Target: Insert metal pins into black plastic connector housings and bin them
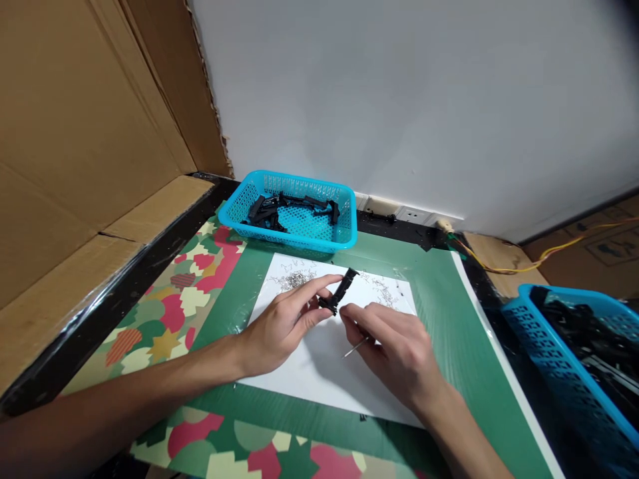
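My left hand (282, 326) pinches a small black plastic part (340, 291) between thumb and forefinger, just above a white sheet of paper (319, 362). Close to the part's lower end, my right hand (394, 346) has its fingers closed on a thin metal pin (355, 347) that sticks out to the left under the fingers. Heaps of tiny metal pieces (295, 279) lie on the far part of the paper, on both sides of the black part.
A blue basket (294, 229) with several black parts stands behind the paper. Another blue basket (574, 346) of black parts sits at the right. Cardboard walls rise on the left; a power strip (409, 214) and wires run along the back wall.
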`<state>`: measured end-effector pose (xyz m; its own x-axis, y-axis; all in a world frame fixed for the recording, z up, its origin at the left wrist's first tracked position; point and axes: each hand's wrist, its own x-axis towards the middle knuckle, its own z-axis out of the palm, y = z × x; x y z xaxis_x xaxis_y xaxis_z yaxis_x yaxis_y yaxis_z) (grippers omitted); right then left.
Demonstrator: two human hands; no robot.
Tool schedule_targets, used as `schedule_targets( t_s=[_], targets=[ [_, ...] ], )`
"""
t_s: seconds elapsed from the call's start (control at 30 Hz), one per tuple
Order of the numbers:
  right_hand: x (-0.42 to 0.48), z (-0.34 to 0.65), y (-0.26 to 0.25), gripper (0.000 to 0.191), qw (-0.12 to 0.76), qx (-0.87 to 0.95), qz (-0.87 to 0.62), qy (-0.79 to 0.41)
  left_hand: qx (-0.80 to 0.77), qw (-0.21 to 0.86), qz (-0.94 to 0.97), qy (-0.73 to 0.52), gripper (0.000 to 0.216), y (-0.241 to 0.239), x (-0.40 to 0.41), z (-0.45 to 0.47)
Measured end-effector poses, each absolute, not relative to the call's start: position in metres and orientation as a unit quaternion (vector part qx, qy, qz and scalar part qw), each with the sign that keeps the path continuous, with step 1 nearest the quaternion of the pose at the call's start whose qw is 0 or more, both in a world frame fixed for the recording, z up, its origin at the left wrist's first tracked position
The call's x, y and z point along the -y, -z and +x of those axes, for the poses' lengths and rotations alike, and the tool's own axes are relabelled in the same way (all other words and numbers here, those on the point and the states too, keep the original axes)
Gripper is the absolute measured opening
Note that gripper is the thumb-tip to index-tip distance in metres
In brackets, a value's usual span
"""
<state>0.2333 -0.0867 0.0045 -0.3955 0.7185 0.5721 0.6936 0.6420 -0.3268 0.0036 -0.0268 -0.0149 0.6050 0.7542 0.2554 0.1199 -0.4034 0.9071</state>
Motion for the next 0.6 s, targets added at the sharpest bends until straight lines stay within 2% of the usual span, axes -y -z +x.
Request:
schedule_targets(
  t_s=[0.3,0.6],
  targets=[
    [0.0862,0.2287,-0.009,0.014,0.37,0.824,-0.427,-0.039,-0.275,0.467,0.767,-0.343,0.05,0.0168,0.027,0.003],
    [0.0871,0.2259,-0.0106,0.017,0.378,0.818,-0.432,-0.04,-0.276,0.511,0.736,-0.348,0.049,0.0125,0.0275,0.0037]
  ],
)
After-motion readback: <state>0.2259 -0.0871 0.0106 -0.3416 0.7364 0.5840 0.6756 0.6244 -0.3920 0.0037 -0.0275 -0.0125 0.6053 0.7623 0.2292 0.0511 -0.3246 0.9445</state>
